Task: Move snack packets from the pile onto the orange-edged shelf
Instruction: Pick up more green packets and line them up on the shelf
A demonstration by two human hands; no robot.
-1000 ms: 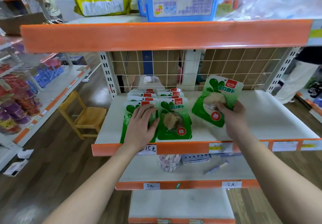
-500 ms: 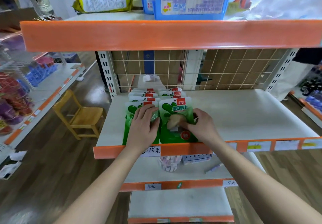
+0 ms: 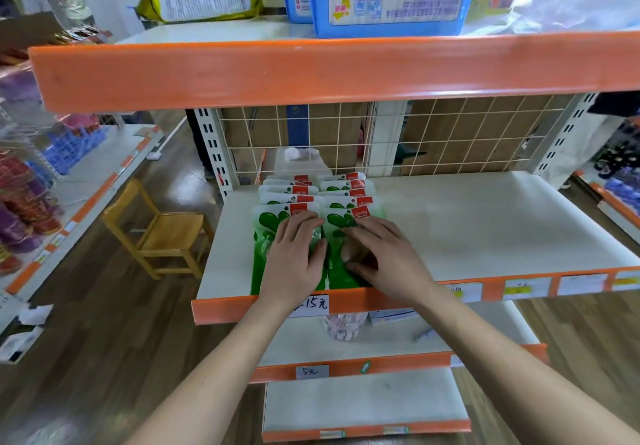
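Head view, shelf bay straight ahead. The upper shelf lip is a broad orange band that overhangs the working level and caps the room above it. Behind, a wire grid back panel closes the rear edge. The orange-edged shelf has a white deck; its right-hand portion is bare from the grid to the front strip, so the open room lies to the right of the stock. Left of the bay, out on the floor, stands a small wooden chair, well apart from the shelf's left edge. The snack packets lie on the deck's left part in two overlapping columns running from the grid to the front lip, the columns just beside each other. My left hand is released, laid flat with fingers straight on the front packet of the left column. My right hand is likewise released, fingers spread flat over the front packet of the right column, wrist crossing the orange lip. A handwritten price label sits on the front strip below the left wrist.
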